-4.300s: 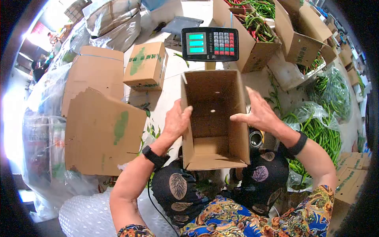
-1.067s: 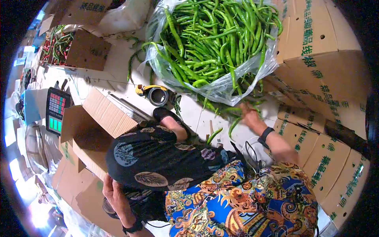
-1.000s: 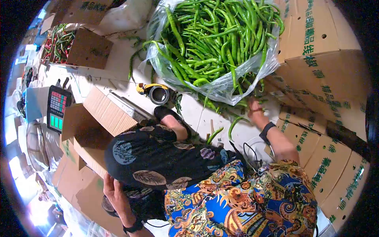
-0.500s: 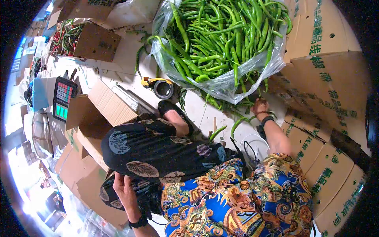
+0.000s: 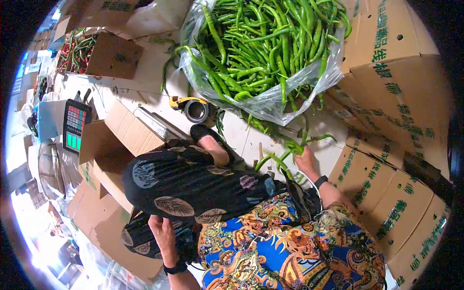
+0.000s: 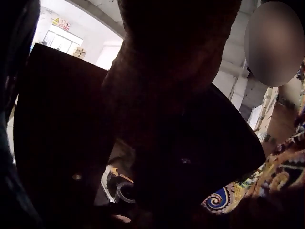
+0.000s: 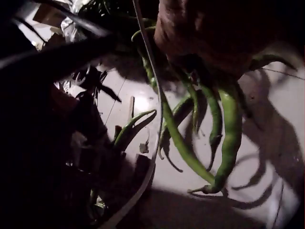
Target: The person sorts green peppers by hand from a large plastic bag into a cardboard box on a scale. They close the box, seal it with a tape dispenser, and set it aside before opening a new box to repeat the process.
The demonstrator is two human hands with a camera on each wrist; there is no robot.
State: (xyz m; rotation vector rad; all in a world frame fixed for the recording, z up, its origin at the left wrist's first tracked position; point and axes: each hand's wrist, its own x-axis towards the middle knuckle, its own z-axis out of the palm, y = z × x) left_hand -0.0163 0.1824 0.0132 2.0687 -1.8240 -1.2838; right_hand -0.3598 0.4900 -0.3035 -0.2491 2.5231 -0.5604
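My right hand grips several long green chili peppers beside a white cable. In the right wrist view these chili peppers hang below the dark hand, over the tiled floor. My left hand is by the knee in dark leaf-print trousers, its fingertips hidden; I cannot tell whether it holds anything. It is a dark shape in the left wrist view. An open cardboard box stands against the knees. Beyond the right hand, a clear plastic bag is heaped with green chili peppers.
A yellow tape dispenser lies on the floor near a shoe. Printed cardboard boxes are stacked at the right. A scale display is at the left, and a carton beside red and green peppers is behind.
My right hand has come back from beside the bag toward the body with green chili peppers in it. The left hand has shifted from the box edge toward the body. Earlier both hands were at the box.
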